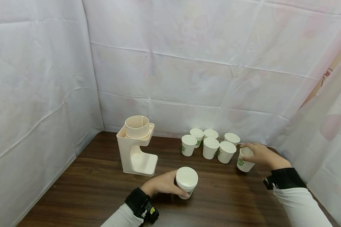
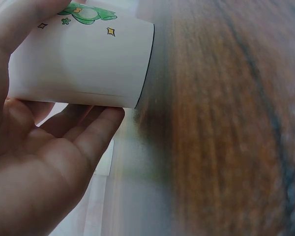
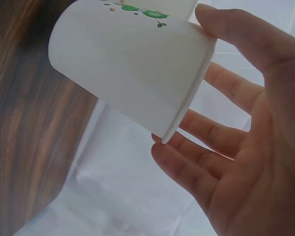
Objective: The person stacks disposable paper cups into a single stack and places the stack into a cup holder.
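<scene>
My left hand grips a stack of nested white paper cups from its left side, low over the front middle of the table. In the left wrist view, fingers and thumb curve round the outer paper cup, which has a green print; its base is close to the wood. At the right, my right hand holds a single paper cup near its rim. The right wrist view shows this cup tilted, thumb at one side of the rim and fingertips at the other.
Several more white paper cups stand grouped at the back of the table, just left of my right hand. A cream stand with a round cylinder on top is at the back left. White cloth hangs behind and beside the brown table.
</scene>
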